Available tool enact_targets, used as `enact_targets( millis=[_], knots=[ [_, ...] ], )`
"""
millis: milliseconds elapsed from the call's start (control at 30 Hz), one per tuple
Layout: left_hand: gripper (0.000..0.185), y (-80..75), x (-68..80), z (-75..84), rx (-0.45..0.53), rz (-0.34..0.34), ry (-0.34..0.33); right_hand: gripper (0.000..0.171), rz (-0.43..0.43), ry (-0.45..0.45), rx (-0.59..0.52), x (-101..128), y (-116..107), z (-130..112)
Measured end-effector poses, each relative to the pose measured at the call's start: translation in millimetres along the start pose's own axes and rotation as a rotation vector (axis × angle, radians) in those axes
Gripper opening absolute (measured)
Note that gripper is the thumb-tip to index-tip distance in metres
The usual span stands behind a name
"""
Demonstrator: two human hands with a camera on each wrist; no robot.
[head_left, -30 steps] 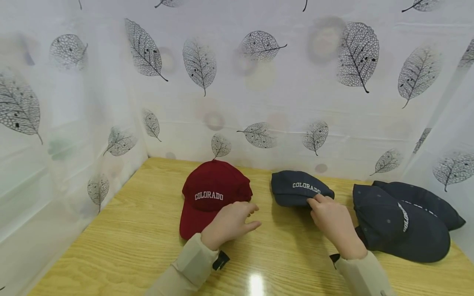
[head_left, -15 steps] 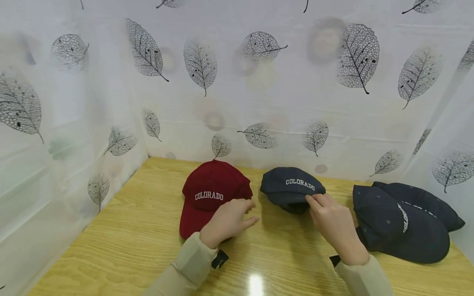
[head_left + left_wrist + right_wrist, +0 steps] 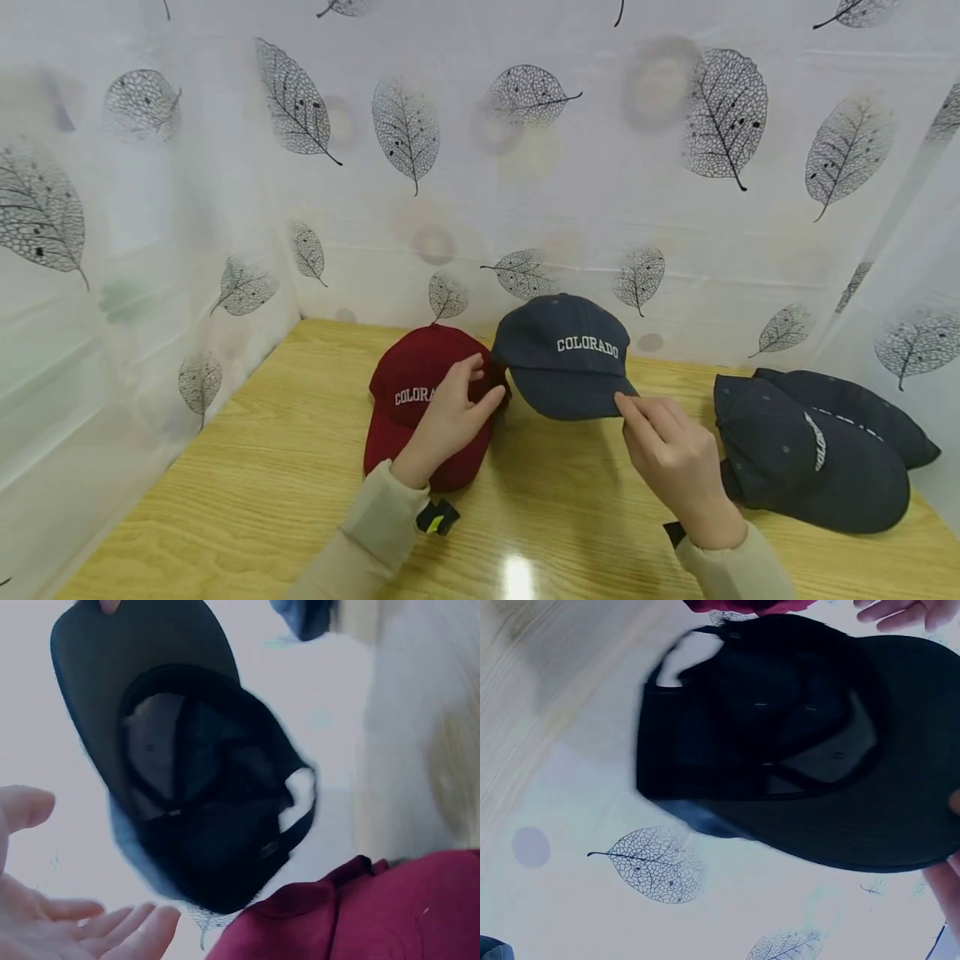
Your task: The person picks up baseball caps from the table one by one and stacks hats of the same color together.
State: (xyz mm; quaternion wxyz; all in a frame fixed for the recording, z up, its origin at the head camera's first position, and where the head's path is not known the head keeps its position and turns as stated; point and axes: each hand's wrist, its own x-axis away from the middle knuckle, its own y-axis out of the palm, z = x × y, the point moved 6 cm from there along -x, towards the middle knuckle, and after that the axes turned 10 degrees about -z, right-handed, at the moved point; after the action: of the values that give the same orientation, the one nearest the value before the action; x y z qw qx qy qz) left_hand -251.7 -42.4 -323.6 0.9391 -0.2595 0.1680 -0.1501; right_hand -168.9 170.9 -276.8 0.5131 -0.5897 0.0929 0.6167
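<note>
Two hands at work among baseball caps on a wooden table (image 3: 247,467), with places given relative to the red cap (image 3: 420,392), which lies flat on the table. The right hand (image 3: 675,467) pinches the brim of a navy cap (image 3: 562,354) lettered COLORADO and holds it raised clear of the table, just to the right of the red cap and slightly above it; the wrist views look up into the navy cap's hollow underside (image 3: 202,795), with its rear strap showing. The left hand (image 3: 450,412) hovers over the red cap's right side, its fingers (image 3: 112,930) spread and relaxed, gripping nothing, close to the navy cap's edge but apparently not touching it. Two more dark caps (image 3: 817,450) lie overlapping well to the right of the red cap. The step in hand appears to be carrying the navy cap towards the red one. The next move would likely call for the left hand to steady the crown while the cap is lowered squarely.
</note>
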Motion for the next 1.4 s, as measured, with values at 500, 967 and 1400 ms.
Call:
enact_targets(
  millis=[500,967,1400],
  knots=[
    [0.060,-17.3,-4.6,-24.5,0.703,0.117,-0.118,0.015,0.325,-0.151,-0.066,-11.0,-21.3,-24.8],
    [0.048,0.9,1.4,7.7,1.001,-0.106,-0.016,0.013,0.362,-0.224,-0.074,-11.2,-16.5,-33.5],
    [0.041,-7.0,5.0,8.4,0.908,0.001,0.050,0.029,-0.084,-0.168,-0.065,8.6,25.3,-20.3]
  ],
)
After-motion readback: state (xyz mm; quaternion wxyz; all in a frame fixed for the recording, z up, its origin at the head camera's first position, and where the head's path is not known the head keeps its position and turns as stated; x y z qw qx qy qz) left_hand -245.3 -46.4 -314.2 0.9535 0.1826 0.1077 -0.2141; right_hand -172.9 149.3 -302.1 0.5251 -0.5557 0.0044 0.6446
